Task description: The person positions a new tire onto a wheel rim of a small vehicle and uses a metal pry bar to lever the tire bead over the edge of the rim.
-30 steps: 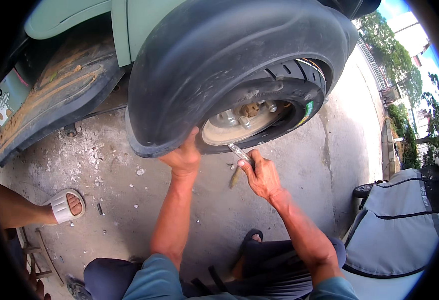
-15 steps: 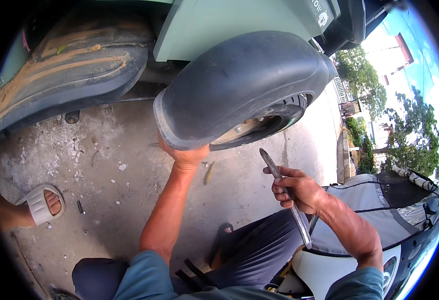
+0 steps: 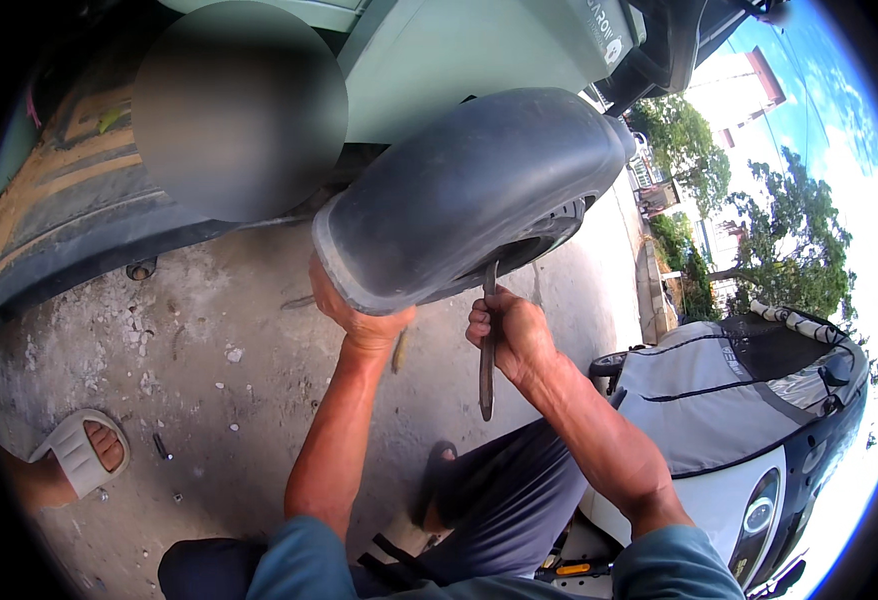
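A black mudguard [image 3: 479, 170] covers the wheel of a pale green vehicle [image 3: 469, 60], with the tyre [image 3: 564, 225] showing along its lower right side. My left hand [image 3: 364, 325] is at the mudguard's bottom lip, reaching underneath it; its fingers are hidden there. In my right hand [image 3: 521, 335] is a tyre lever [image 3: 488, 375], a long flat metal bar with my fingers wrapped round its middle. The lever stands nearly upright in the picture, its upper end at the wheel's lower edge. Whether that end touches the tyre or rim, I cannot tell.
A sandal-clad foot [image 3: 94, 450] of another person rests on the concrete floor [image 3: 229, 400] at the left. A small bolt-like piece [image 3: 161, 446] lies beside it. A white scooter [image 3: 699, 485] with a grey cover [image 3: 689, 390] stands at the right. A blurred disc hides part of the footboard.
My right hand has brought the lever left and up to the wheel, turning it more upright. My left hand stays at the mudguard's lip. The view has shifted slightly.
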The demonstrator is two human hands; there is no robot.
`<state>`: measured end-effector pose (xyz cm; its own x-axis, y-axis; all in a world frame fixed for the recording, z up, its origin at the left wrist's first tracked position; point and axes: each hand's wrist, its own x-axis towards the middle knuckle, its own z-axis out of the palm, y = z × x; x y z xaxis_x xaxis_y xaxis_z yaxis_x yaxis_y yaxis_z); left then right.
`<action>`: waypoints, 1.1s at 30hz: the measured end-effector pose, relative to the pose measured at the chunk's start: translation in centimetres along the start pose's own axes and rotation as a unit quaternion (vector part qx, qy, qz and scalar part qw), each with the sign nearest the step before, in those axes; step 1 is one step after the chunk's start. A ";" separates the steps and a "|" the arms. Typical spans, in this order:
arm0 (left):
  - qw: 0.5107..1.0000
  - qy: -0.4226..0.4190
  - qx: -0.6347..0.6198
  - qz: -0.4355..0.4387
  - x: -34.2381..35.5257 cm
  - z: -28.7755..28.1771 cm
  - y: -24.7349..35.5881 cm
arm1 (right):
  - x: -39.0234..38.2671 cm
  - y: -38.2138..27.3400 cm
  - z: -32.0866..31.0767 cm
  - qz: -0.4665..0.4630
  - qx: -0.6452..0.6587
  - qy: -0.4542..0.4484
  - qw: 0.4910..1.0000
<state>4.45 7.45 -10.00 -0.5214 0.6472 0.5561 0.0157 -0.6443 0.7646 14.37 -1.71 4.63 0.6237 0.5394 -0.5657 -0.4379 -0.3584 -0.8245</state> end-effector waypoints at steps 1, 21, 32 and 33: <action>1.000 -0.003 -0.002 -0.005 0.0 0.0 0.1 | 0.4 0.1 0.3 -0.013 0.009 0.015 1.000; 0.991 -0.135 -0.003 0.021 -4.2 1.2 -3.1 | -2.6 -4.7 -13.7 -0.286 -0.712 0.074 0.636; 0.996 -0.031 -0.044 0.065 -0.9 0.8 -0.2 | 12.5 -4.3 -22.3 -0.416 -0.658 -0.071 0.623; 0.996 -0.020 -0.041 0.074 -0.7 1.0 -0.4 | 14.4 -4.2 -22.5 -0.429 -0.647 -0.081 0.626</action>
<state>5.67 7.70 -10.39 -0.4838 0.5579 0.6743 0.0185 -0.7637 0.6453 39.73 -9.56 -0.35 0.1502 0.9886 0.0140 0.9682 -0.1442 -0.2042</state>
